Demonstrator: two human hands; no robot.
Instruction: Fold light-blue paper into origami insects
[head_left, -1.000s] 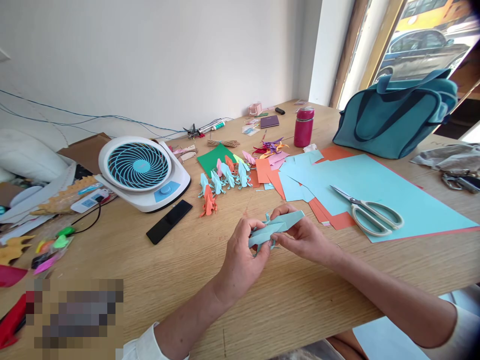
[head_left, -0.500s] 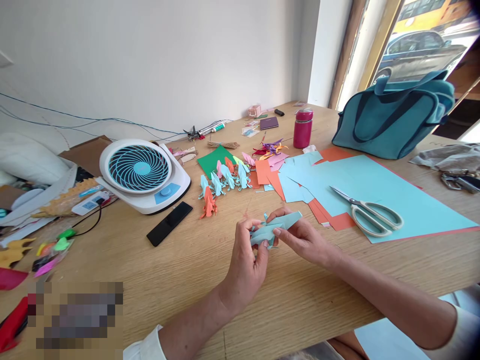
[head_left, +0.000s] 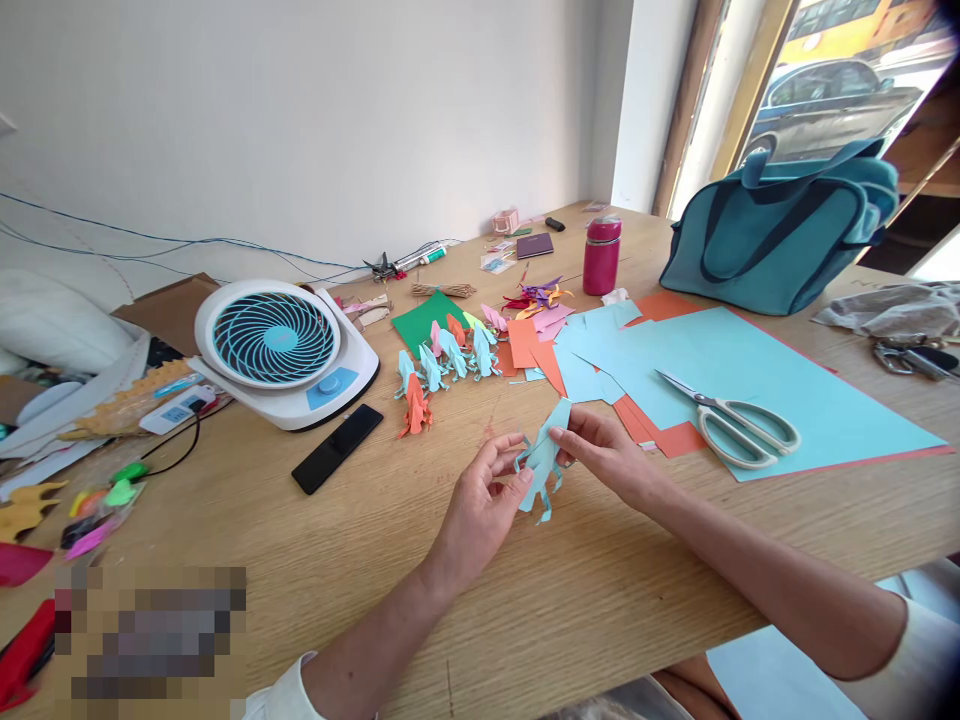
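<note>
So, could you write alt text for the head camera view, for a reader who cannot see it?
Over a wooden table, the right hand pinches a folded light-blue paper figure while fingertips of the left hand touch its side. Behind lie a row of small paper figures, coloured sheets with scissors, a desk fan and a teal bag.

Table point(head_left: 300, 540) is a proper mess: white fan point(head_left: 274, 338) back left, with a black slab point(head_left: 337, 447) just in front of it, phone or remote, can't tell. A row of little blue and orange folded figures point(head_left: 450, 358) sits by a green sheet point(head_left: 420, 318). Scissors point(head_left: 731, 428) lie on the big blue sheet point(head_left: 825, 400), orange sheets point(head_left: 525, 340) beside it. Pink bottle point(head_left: 601, 256) and teal bag point(head_left: 780, 235) are behind.
</note>
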